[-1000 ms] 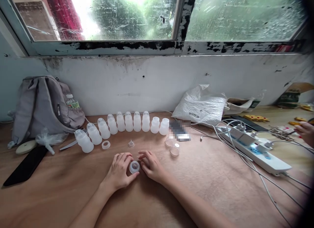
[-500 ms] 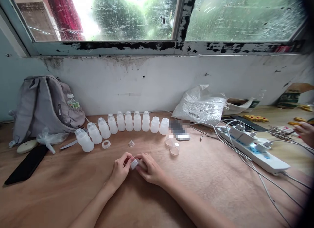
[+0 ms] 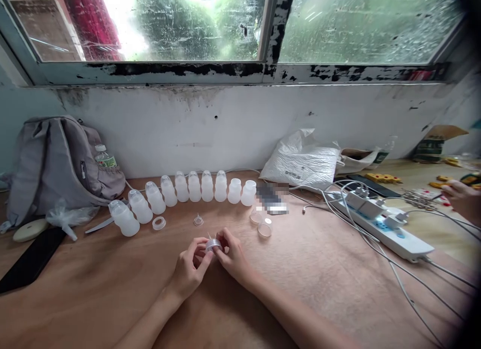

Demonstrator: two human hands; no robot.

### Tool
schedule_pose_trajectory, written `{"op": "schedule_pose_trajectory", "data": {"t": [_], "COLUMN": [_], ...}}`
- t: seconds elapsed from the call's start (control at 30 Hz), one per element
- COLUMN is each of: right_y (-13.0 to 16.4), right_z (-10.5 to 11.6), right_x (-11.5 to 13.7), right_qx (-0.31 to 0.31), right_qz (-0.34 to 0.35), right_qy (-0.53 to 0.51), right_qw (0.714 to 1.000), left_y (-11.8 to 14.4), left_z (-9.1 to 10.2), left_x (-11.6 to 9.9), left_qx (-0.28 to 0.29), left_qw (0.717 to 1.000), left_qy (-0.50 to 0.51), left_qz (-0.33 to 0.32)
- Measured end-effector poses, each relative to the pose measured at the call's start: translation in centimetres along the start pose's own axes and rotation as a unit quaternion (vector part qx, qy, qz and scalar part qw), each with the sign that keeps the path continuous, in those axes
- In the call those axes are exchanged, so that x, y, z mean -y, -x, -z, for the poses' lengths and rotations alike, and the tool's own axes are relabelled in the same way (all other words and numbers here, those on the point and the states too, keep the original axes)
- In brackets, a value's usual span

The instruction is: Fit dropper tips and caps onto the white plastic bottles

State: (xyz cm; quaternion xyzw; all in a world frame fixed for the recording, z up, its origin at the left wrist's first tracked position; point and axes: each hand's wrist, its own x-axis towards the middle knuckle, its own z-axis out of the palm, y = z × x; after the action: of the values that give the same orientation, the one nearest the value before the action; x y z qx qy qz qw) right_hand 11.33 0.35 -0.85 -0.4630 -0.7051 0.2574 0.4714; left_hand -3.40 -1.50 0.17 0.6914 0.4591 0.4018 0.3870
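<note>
Both hands meet over the table around a small translucent bottle collar (image 3: pixel 213 244). A thin pointed tip, apparently a nipple, rises from it. My left hand (image 3: pixel 193 266) pinches the collar's left side between thumb and fingers. On its right side, the fingers of my right hand (image 3: pixel 233 256) are closed on it too. Just beyond lies a loose nipple (image 3: pixel 198 219), tip up. A white ring (image 3: pixel 159 223) rests to the left of it. Frosted baby bottles (image 3: pixel 194 188) stand in a curved row behind, most with clear caps; the two rightmost bottles (image 3: pixel 242 192) have open necks.
Clear discs (image 3: pixel 265 230) lie right of the hands, near a pixelated object (image 3: pixel 272 197). A white power strip (image 3: pixel 383 226) with trailing cables occupies the right. At left are a grey backpack (image 3: pixel 56 163) and a black phone-like slab (image 3: pixel 30 258). Another person's hand (image 3: pixel 462 198) works at far right.
The collar has been turned from its side to facing upward, showing the tip. My fingers have shifted around it, and the view has swung slightly right.
</note>
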Motion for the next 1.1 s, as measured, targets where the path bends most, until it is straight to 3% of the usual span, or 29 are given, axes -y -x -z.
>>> {"op": "schedule_pose_trajectory", "data": {"t": [0.3, 0.77, 0.93, 1.03, 1.1], "right_y": [-0.3, -0.2, -0.4, -0.6, -0.7], "right_z": [0.0, -0.3, -0.1, 0.0, 0.1], "right_x": [0.1, -0.4, -0.3, -0.1, -0.1], "right_qx": [-0.003, -0.005, -0.022, -0.026, -0.017], "right_qz": [-0.027, -0.061, -0.046, -0.049, -0.037], "right_qy": [-0.023, -0.084, -0.085, -0.057, -0.031], "right_qw": [0.999, 0.995, 0.995, 0.997, 0.999], "left_y": [0.2, 0.5, 0.0, -1.0, -1.6], "left_z": [0.0, -0.6, -0.7, -0.5, -0.3], "left_x": [-0.3, -0.7, -0.5, 0.6, 1.1], "left_qx": [-0.002, 0.017, 0.020, -0.011, 0.000], "left_qw": [0.993, 0.992, 0.999, 0.990, 0.984], "left_qy": [-0.094, -0.102, 0.011, 0.137, 0.167], "left_qz": [-0.075, -0.078, -0.031, 0.033, 0.056]}}
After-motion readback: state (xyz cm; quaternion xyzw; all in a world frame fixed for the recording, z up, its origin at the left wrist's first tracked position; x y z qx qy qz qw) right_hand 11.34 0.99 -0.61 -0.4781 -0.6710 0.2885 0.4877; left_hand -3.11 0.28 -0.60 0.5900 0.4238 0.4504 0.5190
